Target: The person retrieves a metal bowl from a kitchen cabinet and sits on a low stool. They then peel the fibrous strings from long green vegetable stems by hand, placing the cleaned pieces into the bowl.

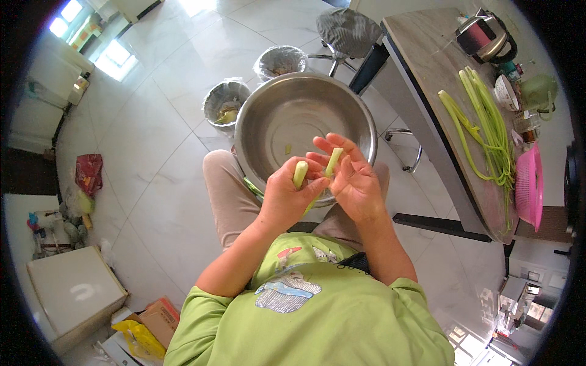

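Above the near rim of a large steel basin (245,132), my left hand (287,194) is closed round a pale green celery stalk (300,173), its cut end pointing up. A short celery piece (334,160) stands between the two hands, against the fingers of my right hand (355,185). Those fingers are spread, and whether they grip the piece is hard to tell. One small green bit (288,149) lies on the basin floor. Part of a green stalk shows below my left hand, and some green leaves or stems (253,187) show at the basin's lower left rim.
Two lined bins (211,103) (280,64) stand beyond the basin, beside a wheeled stool (349,32). On the table (416,50) at right are long celery stalks (487,123), a kettle (485,36), a bowl (506,93) and a pink plastic basket (529,187). Boxes (158,320) lie lower left.
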`<state>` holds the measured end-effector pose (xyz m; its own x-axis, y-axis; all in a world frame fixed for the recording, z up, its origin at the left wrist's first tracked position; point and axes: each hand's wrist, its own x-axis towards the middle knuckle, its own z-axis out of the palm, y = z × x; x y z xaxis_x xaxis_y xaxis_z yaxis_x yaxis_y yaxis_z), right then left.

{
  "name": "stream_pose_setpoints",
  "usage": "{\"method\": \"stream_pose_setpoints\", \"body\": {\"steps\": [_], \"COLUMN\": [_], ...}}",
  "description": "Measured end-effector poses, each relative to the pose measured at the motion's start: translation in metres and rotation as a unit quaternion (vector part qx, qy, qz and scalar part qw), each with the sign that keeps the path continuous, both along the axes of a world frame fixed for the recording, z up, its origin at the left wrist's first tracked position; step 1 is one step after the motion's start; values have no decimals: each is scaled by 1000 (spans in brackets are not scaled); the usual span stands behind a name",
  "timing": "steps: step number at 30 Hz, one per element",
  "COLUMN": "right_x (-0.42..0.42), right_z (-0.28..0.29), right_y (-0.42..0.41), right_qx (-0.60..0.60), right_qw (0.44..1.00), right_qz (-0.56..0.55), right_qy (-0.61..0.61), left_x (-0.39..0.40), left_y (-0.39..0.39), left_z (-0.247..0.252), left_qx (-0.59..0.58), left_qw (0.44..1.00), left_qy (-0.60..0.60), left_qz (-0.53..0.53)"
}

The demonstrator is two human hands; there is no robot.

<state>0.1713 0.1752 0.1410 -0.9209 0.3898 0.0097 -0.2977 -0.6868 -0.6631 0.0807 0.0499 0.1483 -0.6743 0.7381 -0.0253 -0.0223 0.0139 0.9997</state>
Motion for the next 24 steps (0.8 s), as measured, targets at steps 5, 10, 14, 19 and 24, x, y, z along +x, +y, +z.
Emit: {"method": "stream_pose_setpoints", "body": {"steps": [5, 10, 14, 19, 24], "right_x": [3, -1, -1, -2, -6], "right_z": [17, 27, 24, 27, 23], "right_y": [11, 14, 14, 6, -8], "right_qx": [505, 763, 796, 790, 715], "right_qw": [843, 606, 550, 550, 637], "right_qz": [-158, -218, -250, -263, -269], "right_qy": [-99, -54, -45, -62, -104], "left_x": [-9, -12, -13, -11, -1], "left_y": [-10, -10, -12, -12, -8], "left_z": [3, 6, 10, 6, 6], "left_qx": [-62, -28, -38, -11, 38], "left_qw": [997, 996, 993, 998, 999], "left_qy": [-31, -70, -96, -46, 16], "left_qz": [-39, -49, -53, -39, 29]}}
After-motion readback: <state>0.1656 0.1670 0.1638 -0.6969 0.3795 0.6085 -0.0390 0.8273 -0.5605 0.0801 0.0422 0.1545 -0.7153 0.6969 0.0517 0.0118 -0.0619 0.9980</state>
